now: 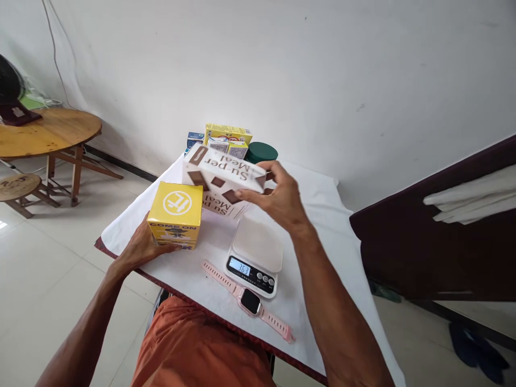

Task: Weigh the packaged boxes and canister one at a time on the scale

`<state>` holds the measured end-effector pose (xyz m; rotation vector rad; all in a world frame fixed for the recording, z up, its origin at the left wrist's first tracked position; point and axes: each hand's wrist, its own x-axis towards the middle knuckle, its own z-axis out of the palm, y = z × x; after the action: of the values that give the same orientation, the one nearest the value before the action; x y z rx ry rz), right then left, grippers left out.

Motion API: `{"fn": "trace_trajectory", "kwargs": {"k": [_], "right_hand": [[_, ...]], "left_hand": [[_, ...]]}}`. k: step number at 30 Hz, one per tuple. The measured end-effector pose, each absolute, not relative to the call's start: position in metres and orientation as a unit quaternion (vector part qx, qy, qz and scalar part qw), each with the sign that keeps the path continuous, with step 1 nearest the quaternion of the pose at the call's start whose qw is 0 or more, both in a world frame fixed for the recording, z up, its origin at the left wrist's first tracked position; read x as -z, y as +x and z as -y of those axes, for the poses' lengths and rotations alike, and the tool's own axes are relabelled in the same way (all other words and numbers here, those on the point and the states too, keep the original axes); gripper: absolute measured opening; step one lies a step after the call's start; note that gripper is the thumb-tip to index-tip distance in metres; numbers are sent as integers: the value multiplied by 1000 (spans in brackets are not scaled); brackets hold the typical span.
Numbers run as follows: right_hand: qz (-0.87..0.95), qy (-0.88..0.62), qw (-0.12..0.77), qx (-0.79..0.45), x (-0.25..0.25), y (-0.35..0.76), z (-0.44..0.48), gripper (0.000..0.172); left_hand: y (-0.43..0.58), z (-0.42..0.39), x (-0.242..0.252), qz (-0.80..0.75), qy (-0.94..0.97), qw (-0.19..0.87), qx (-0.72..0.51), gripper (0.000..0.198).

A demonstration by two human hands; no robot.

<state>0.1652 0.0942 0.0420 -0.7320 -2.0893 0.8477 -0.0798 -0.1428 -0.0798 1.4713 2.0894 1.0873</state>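
Note:
My left hand (145,242) is closed around the lower part of a yellow box (177,207) with a white round emblem on top and "COME ON" on its side. In my right hand (278,196) is a white and brown "Super Meal" box (217,180), gripped at its right end between thumb and fingers and tilted above the table. Below it stands a white kitchen scale (258,244) with a bare platform; its lit display seems to read 363. A pink-strapped smartwatch (250,302) lies stretched out in front of the scale.
Behind the Super Meal box stand a yellow carton (228,130), small boxes (237,149), a blue box (195,140) and a green-lidded container (262,152). White cloth (318,215) covers the table beside the wall. A round wooden table (52,129) with a fan (10,86) and a stool (20,185) are at left.

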Motion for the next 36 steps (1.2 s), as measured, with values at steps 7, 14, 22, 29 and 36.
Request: {"fn": "trace_trajectory", "kwargs": {"k": [7,14,22,29,36], "right_hand": [[788,-353,412,-292,-65,259,-92,62],[775,-425,373,-283,-29,317,-78,63],[764,-412,378,-323,-14,321,-67,68],[721,-419,393,-387,-2,333,-67,111],[680,-441,389,-437,30,359,-63,112]], "left_hand": [[-81,123,69,-747,522,168,-375,64],[-90,100,62,-752,515,170,-375,66],[-103,96,60,-765,497,138,-385,67],[-83,106,65,-763,508,37,-399,66],[-4,140,54,-759,450,-122,-454,30]]}}
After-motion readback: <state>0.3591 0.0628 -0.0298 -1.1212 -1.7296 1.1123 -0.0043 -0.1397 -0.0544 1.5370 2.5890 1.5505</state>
